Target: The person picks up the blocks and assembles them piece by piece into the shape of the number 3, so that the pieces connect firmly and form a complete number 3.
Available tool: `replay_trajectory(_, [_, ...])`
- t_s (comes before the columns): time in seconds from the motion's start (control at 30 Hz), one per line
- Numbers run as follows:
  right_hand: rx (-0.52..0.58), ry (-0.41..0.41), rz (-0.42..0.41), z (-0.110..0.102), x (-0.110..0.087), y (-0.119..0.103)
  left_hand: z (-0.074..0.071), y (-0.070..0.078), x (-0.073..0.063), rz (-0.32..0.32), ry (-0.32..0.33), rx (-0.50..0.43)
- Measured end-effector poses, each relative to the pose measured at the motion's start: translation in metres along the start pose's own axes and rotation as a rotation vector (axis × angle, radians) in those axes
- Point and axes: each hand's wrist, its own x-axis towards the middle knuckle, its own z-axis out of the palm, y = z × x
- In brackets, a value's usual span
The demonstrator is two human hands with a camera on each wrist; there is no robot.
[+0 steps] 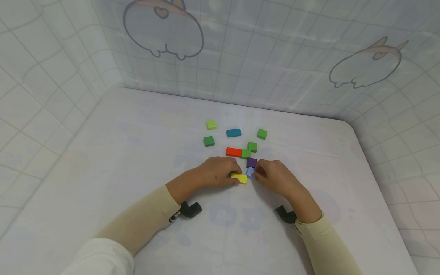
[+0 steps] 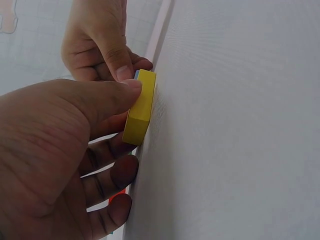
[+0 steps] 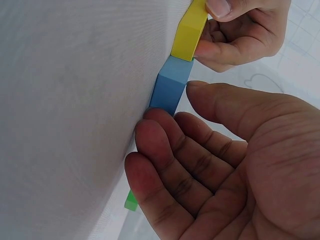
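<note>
My left hand pinches a yellow rectangular block between thumb and fingers, low over the white tabletop. Beside its right end is a light blue block, and in the right wrist view the ends of the yellow and blue blocks meet. The thumb and fingertips of my right hand hold the blue block from the right side. Just behind the blue one lies a purple block. Farther back, a red block lies end to end with a green block.
Another green block sits behind that pair. Toward the back lie a teal block, a green block, a lime block and a dark green block. A grid-patterned curtain with cartoon animals borders the table.
</note>
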Motion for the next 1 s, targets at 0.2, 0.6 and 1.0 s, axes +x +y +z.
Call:
replay_trajectory(0.2, [-0.005, 0.011, 0.000, 0.0015, 0.0003, 0.0009, 0.0008, -0.0008, -0.0013, 0.021, 0.013, 0.013])
replay_trajectory(0.6, [0.003, 0.010, 0.014, 0.0036, 0.0003, -0.0006, 0.0036, -0.0028, -0.0011, 0.036, 0.020, 0.029])
replay_trajectory(1.0, [-0.004, 0.013, 0.003, 0.0045, -0.0005, 0.0001, 0.0041, -0.0025, -0.0021, 0.039, 0.014, 0.023])
